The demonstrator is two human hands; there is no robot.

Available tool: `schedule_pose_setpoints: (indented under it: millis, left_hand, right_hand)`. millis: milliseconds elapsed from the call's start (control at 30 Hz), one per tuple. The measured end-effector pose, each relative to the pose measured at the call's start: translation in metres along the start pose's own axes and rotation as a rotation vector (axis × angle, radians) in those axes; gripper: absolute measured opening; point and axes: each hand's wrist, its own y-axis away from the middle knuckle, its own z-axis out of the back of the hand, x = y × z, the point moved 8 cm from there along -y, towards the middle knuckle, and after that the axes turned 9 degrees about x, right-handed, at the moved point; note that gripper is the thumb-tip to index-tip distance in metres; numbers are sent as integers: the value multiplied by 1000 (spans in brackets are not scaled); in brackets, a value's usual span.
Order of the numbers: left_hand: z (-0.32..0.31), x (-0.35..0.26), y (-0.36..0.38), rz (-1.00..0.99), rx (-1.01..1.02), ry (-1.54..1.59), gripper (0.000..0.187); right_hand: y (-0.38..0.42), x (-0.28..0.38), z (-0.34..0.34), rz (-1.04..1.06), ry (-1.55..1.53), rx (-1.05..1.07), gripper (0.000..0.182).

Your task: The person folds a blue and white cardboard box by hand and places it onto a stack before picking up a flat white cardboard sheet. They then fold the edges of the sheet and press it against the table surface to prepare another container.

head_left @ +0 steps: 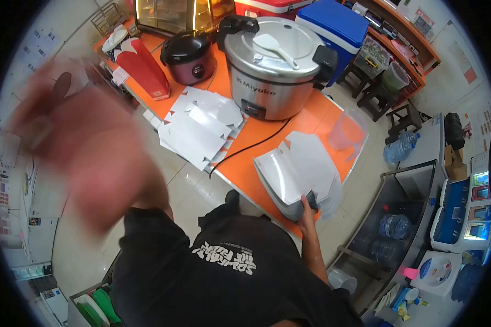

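Close to the camera on the left, my left hand is raised and strongly blurred, its fingers smeared by motion. My right hand is at the front edge of a stack of white cardboard sheets, fingers wrapped round a small dark object too small to name. The stack lies on the orange table. Further left on the table lies another pile of flat white cut-out cardboard. A black cable runs between the two piles from the large silver rice cooker.
A white scoop rests on the cooker lid. Beside it stand a smaller dark rice cooker, a red carton, a clear plastic jug and a blue cooler box. Stools and water bottles are at the right.
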Motion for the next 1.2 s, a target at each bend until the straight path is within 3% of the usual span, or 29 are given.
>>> schedule_pose_setpoints:
  millis: [33,67,167,300,367,533,633,700,733,767,900,967,1000,1033,1067,1100,1133,1167,1200]
  left_hand:
    - [-42,-50,-54,-270,-14,-116,42]
    - [-67,-83,-83,-497,47,-123,42]
    - [-82,-127,-102,-720,197,-128,41]
    - [-83,-138,-106,-799,210,-127,40]
    - [-70,-142,-107,-838,171,-110,40]
    - [-48,-143,-95,-963,104,-50,39]
    - [-36,-145,-91,-1044,70,-12,38]
    - [-29,-138,-95,-1014,45,-58,38]
    - [-26,-135,-98,-1002,34,-81,38]
    - [-21,-132,-101,-995,23,-99,38]
    - [11,-104,-88,-989,-67,-231,37]
    - [33,-22,-46,-634,188,-474,33]
    - [34,27,-26,-333,174,-705,36]
    - [39,79,15,93,217,-879,25]
    - [50,141,71,449,369,-715,23]
    - [61,184,140,855,528,-749,26]
    - [85,214,226,908,739,-888,35]
    - [112,235,305,1116,1005,-940,54]
    - [128,235,345,1108,1034,-1026,62]
  right_hand:
    - [5,10,-4,28,22,-2,99]
    - [39,34,-22,-177,8,-4,100]
    - [1,-2,-5,-108,-42,32,87]
    - [5,7,-14,-105,-70,97,77]
    - [1,9,-9,75,-60,47,72]
    - [-27,-8,1,157,-92,179,66]
    - [1,18,-21,126,-40,216,67]
    - [-51,-36,20,101,-20,195,72]
    - [5,3,-9,-65,-36,117,75]
    - [-6,-10,1,-92,-53,76,75]
    - [3,-3,1,-69,-13,5,64]
    - [-6,-6,9,-36,-5,-55,59]
    - [-8,-4,9,28,-6,-1,56]
    - [-11,1,4,97,-6,52,53]
    - [-7,0,5,114,-61,-65,53]
    - [-3,0,8,106,-63,-77,53]
    - [-2,-1,9,30,-27,-38,69]
    - [-2,-2,6,-38,4,6,87]
    - [2,0,5,-35,-1,-4,87]
